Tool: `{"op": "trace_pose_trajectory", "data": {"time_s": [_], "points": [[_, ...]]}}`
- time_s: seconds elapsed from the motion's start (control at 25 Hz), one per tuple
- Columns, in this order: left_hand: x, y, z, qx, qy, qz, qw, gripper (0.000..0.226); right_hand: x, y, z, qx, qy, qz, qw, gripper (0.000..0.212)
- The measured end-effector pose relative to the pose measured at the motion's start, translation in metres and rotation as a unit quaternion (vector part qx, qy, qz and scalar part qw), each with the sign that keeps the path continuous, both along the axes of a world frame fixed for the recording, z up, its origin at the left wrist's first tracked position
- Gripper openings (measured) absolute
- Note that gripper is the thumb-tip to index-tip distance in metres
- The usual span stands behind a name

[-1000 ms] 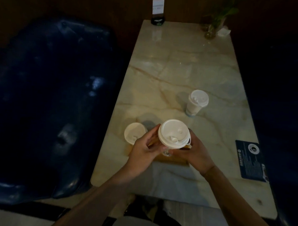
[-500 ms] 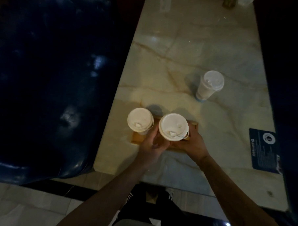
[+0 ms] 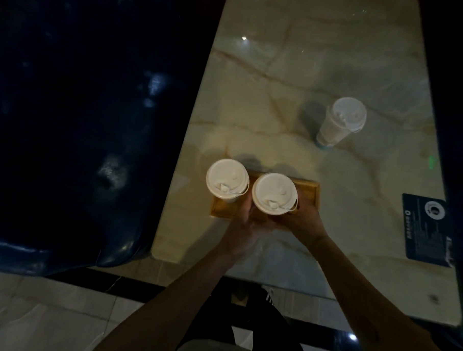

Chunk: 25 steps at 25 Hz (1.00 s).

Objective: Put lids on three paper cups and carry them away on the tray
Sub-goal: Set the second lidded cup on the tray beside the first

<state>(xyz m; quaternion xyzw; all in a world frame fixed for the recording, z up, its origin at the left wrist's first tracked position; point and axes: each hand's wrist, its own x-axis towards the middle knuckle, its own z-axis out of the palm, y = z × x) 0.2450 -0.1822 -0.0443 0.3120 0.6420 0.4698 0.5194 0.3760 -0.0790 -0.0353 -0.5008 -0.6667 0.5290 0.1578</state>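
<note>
**On the tray: two lidded cups, a third apart on the table**

On the marble table [image 3: 295,80], toward 7 o'clock of the frame centre, a wooden tray [image 3: 310,190] lies near the table's near-left edge. Two paper cups stand on it, both lidded. The left cup [image 3: 227,179] occupies the tray's left end, at 9 o'clock of its neighbour and just beside it; no hand holds it. The middle cup [image 3: 274,192] stands upright at the tray's centre, its base hidden by the lid and hands.

The left hand [image 3: 245,218] is at 7 o'clock of the middle cup, fingers curled up around the cup's left side between the two cups: it grips the middle cup. The right hand [image 3: 299,216] is at 4 o'clock of the same cup, wrapped round its right side, also gripping it.

The third cup [image 3: 338,123], lidded, stands off the tray at 2 o'clock of it, well apart, on bare table. The tray's right end is unoccupied.

A dark card [image 3: 425,230] lies flat at 3 o'clock of the tray, by the table's right edge. A dark blue seat [image 3: 81,115] fills the view at 9 o'clock. Tiled floor [image 3: 46,313] shows at 7 o'clock.
</note>
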Motion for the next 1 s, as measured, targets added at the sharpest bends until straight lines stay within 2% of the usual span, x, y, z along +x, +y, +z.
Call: {"op": "trace_pose_trajectory", "data": {"time_s": [0.2, 0.48, 1.0], "points": [[-0.0002, 0.0046, -0.0087, 0.016, 0.018, 0.004, 1.000, 0.090, -0.0034, 0.0030, 0.0010, -0.007, 0.038, -0.002, 0.999, 0.076], [-0.0001, 0.0092, -0.0097, 0.019, -0.019, 0.007, 1.000, 0.091, -0.0055, 0.0085, 0.0033, -0.018, 0.062, 0.015, 0.998, 0.081], [-0.0024, 0.0079, -0.0095, 0.022, -0.004, 0.009, 1.000, 0.090, -0.0097, 0.0066, -0.0028, -0.012, 0.066, 0.019, 0.998, 0.079]]}}
